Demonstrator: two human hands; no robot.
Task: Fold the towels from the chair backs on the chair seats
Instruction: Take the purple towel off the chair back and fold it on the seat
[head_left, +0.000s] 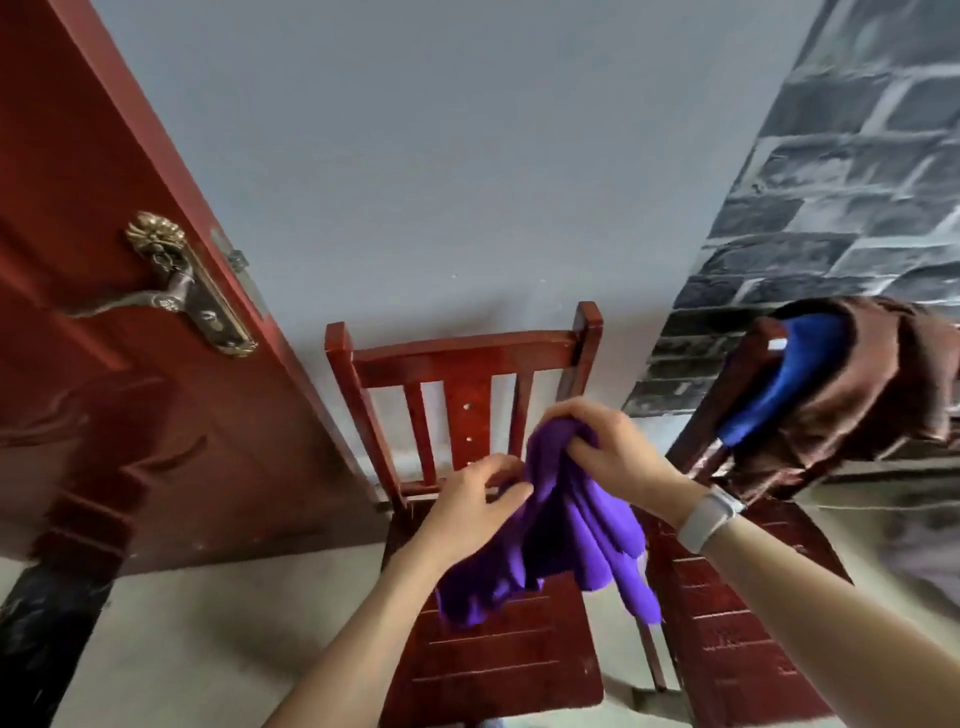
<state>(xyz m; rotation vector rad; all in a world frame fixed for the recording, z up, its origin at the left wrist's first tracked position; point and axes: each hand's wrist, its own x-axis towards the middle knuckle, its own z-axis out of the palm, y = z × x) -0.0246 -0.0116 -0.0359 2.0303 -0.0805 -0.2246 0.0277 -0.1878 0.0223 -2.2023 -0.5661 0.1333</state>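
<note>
Right hand (602, 452) and left hand (475, 501) both pinching purple towel (566, 525) above red chair seat (498, 654), beside door (104, 312).

A red wooden chair (498, 644) stands against a grey wall (441, 156), its seat mostly bare below a hanging purple towel (566, 525). An open red door (119, 364) crowds its left side; a second chair (737, 623), draped with brown (852, 395) and blue towels (779, 384), stands just beside on its right.

towel (566, 525) in my hands: solid purple. chairs (467, 358): glossy red-brown wood. towels on the right chair back: blue (789, 384), brown (872, 384). door (78, 208): dark red. right wall (841, 197): grey brick pattern.
</note>
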